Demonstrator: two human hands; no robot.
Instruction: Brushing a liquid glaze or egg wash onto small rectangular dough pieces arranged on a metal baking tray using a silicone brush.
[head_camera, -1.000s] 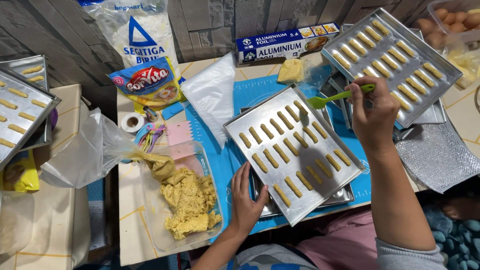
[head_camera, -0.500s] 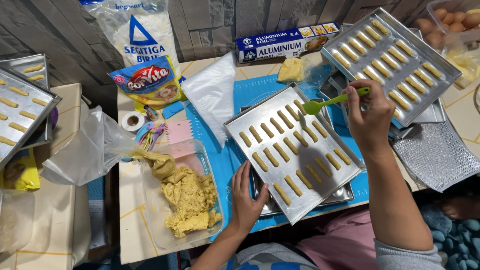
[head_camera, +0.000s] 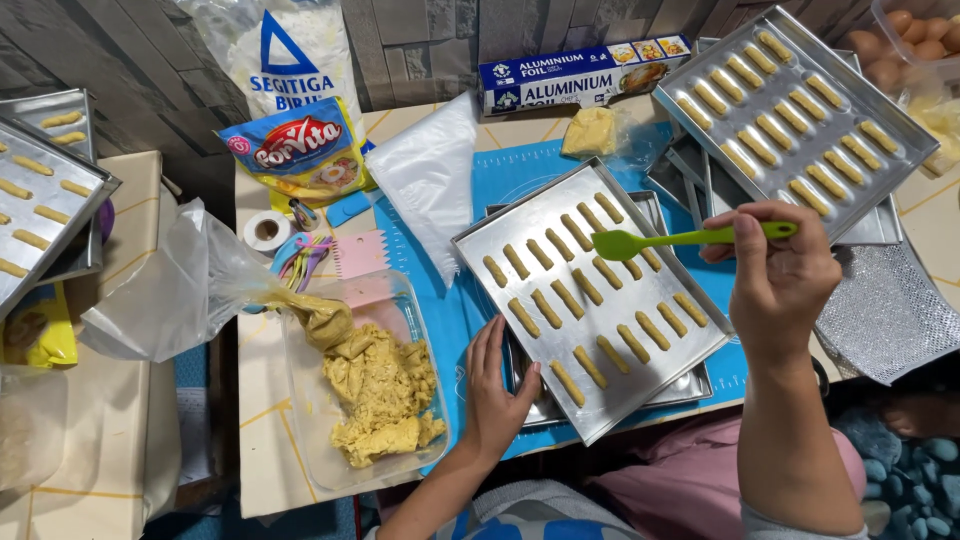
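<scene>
**Brushing dough sticks, one tray at a time**

So the person's right hand has its grip closed around the handle of a green brush, held out sideways so the soft tip hovers right over the far rows of dough sticks on the middle baking tray. Looks like a pinch-style hold, probably so the tip can be steered lightly without squashing anything.

The left hand lies flat, fingers open and holding nothing, touching the near-left edge of that tray. Best guess is that it's there to stop the tray sliding, since the tray sits tilted on top of other trays over a blue mat.

Left of that hand is a clear glass dish with a heap of yellow dough in it, and a plastic piping bag drooping into it from the left, handy for refills. Another filled tray sits at the far right, well apart from the one being worked, and more filled trays are stacked off the left side of the table. A foil box lies along the far edge.
</scene>
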